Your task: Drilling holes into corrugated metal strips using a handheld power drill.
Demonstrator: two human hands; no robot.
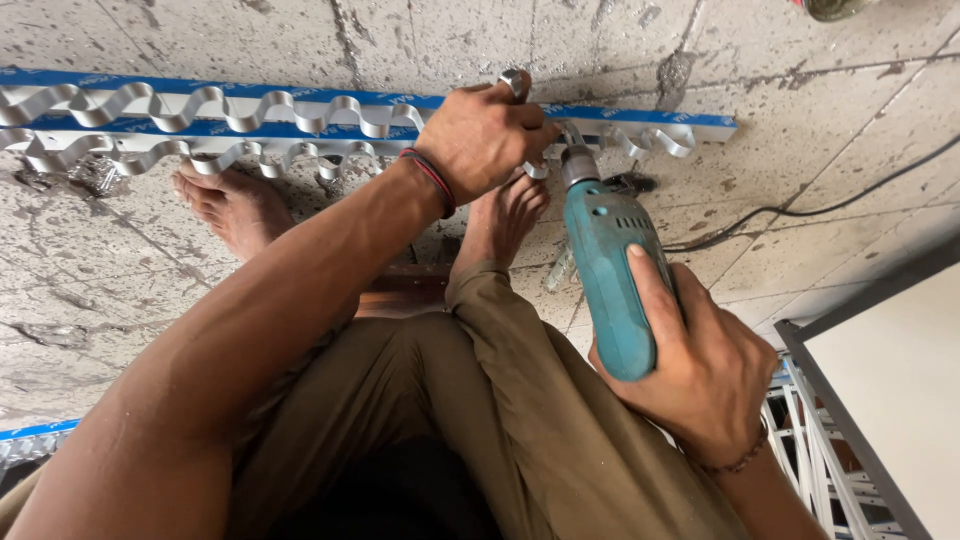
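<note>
Left hand [485, 138] is curled down over the wavy metal strip [230, 110] with the blue-edged rail, which lies across the concrete floor [100, 260], fingers closed on it right by the drill tip. Right hand [700, 375] is wrapped tight around the teal power drill [610, 265], index finger lying along its body, nose touching the strip. Black cable [800, 210] trails off right.

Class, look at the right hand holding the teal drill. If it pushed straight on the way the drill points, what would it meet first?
The right hand aims the teal electric drill up the picture. Its chuck would probably first meet the wavy metal strip on the blue-edged rail, just beside the left hand. Depth is unclear; the tip may already touch.
</note>
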